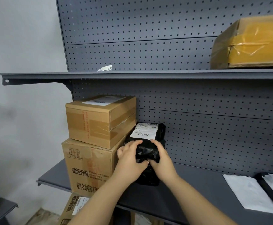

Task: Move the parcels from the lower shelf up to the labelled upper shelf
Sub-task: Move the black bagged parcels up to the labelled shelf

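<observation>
A black plastic-wrapped parcel (146, 148) with a white shipping label stands on the lower shelf (189, 197), leaning against the cardboard boxes. My left hand (130, 159) grips its left side and my right hand (161, 159) grips its right side, fingers pressed into the wrap. The upper shelf (132, 75) runs across the middle of the view, and a small white label (105, 68) lies on it near its left end. A tape-wrapped brown box (252, 44) sits on the upper shelf at the far right.
Two stacked cardboard boxes, a smaller one (100, 120) on a larger printed one (87, 168), stand left of the parcel. White flat mailers (251, 194) lie on the lower shelf at right. More boxes (77, 207) sit below. A grey pegboard backs the shelves.
</observation>
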